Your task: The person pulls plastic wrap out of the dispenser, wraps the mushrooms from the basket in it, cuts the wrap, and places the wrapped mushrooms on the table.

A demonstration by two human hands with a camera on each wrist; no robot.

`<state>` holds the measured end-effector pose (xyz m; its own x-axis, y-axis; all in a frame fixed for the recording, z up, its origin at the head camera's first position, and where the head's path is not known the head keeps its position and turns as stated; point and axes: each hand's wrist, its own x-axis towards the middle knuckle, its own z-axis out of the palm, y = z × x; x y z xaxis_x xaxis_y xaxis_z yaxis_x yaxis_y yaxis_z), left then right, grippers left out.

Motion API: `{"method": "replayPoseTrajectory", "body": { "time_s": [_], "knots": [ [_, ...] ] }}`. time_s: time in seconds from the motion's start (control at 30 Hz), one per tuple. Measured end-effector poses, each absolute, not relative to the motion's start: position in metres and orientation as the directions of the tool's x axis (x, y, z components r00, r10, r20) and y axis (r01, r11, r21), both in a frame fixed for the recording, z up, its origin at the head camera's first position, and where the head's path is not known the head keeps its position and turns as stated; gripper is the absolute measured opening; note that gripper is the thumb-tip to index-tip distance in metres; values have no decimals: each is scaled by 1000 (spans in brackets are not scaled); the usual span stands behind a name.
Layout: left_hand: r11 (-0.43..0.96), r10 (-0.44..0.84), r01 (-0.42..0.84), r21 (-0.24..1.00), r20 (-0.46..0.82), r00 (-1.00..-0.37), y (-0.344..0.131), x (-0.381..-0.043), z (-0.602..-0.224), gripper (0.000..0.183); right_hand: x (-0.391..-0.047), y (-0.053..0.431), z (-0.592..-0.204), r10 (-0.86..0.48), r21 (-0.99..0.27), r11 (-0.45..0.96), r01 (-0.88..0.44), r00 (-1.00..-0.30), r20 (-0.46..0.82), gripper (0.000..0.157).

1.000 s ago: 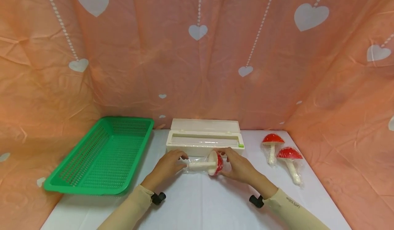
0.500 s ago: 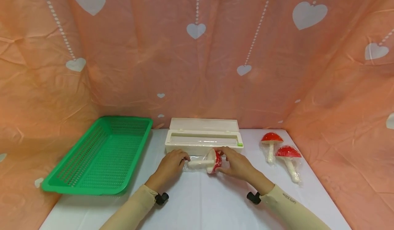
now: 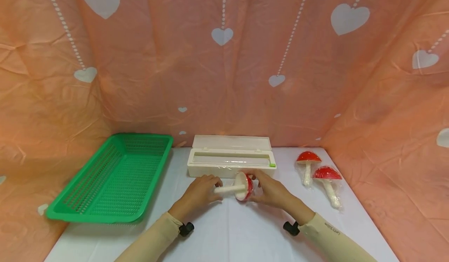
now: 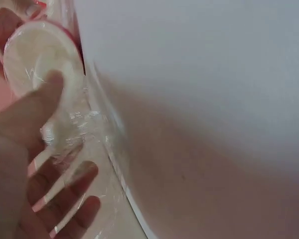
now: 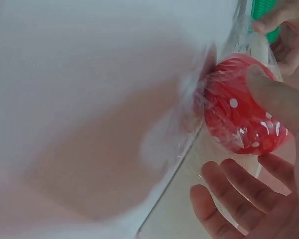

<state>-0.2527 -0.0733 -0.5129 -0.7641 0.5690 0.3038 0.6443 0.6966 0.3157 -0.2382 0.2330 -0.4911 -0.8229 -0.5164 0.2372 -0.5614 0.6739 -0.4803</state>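
A toy mushroom (image 3: 242, 186) with a red, white-dotted cap lies sideways between my hands, its white stem pointing left. Clear film (image 4: 79, 124) wraps it, loose around the stem end. My left hand (image 3: 199, 195) holds the stem end, thumb on one side and fingers on the other. With thumb and forefinger, my right hand (image 3: 271, 190) grips the red cap (image 5: 241, 107); its other fingers are spread apart. Just behind the mushroom stands a white cling film dispenser (image 3: 231, 171), lid raised and a film roll inside.
A green plastic basket (image 3: 122, 218) sits at the left of the white table (image 3: 228, 234). Two more film-wrapped toy mushrooms, one farther back (image 3: 308, 168) and one nearer (image 3: 329, 184), lie at the right. An orange curtain with hearts (image 3: 196, 78) encloses the back and sides.
The mushroom has lifted a little and come slightly nearer, away from the dispenser. The left hand has shifted right onto the stem end, and the film there has drawn in around it.
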Motion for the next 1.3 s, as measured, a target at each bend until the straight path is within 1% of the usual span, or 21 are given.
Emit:
{"method": "replayPoseTrajectory", "body": {
  "time_s": [0.07, 0.17, 0.23, 0.33, 0.47, 0.53, 0.63, 0.8, 0.9, 1.03, 1.17, 1.3],
  "knots": [
    [699, 572, 637, 326, 279, -771, -72, -253, -516, 31, -239, 232, -493, -519, -498, 672, -547, -829, 210, 92],
    [711, 529, 579, 398, 239, -814, -72, -253, -517, 29, -240, 230, -495, -519, -499, 683, -534, -835, 182, 94],
    [709, 501, 541, 453, 218, -838, -72, -254, -515, 28, -240, 229, -496, -521, -478, 693, -539, -833, 184, 94],
    [693, 488, 526, 493, 217, -845, -74, -254, -512, 28, -240, 230, -496, -522, -455, 700, -550, -829, 199, 95],
    [662, 509, 564, 494, 256, -822, -79, -253, -511, 22, -239, 228, -497, -522, -463, 691, -556, -826, 213, 98],
    [643, 527, 600, 476, 294, -797, -81, -252, -510, 19, -238, 227, -497, -519, -463, 691, -555, -827, 217, 99],
    [622, 538, 625, 471, 323, -778, -84, -251, -508, 17, -236, 226, -497, -511, -433, 708, -558, -828, 231, 100],
    [585, 536, 629, 512, 338, -773, -88, -248, -497, 14, -230, 229, -484, -529, -402, 690, -602, -798, 287, 93],
    [544, 545, 654, 526, 371, -752, -90, -245, -484, 12, -228, 232, -472, -545, -415, 652, -635, -773, 325, 88],
    [514, 558, 689, 512, 410, -721, -90, -243, -468, 13, -228, 234, -459, -554, -429, 609, -667, -745, 372, 84],
    [497, 546, 692, 523, 431, -718, -89, -243, -455, 14, -231, 236, -448, -551, -420, 579, -699, -715, 431, 80],
    [478, 528, 674, 563, 429, -733, -87, -247, -441, 17, -234, 236, -436, -526, -444, 571, -690, -723, 448, 78]
  ]
}}
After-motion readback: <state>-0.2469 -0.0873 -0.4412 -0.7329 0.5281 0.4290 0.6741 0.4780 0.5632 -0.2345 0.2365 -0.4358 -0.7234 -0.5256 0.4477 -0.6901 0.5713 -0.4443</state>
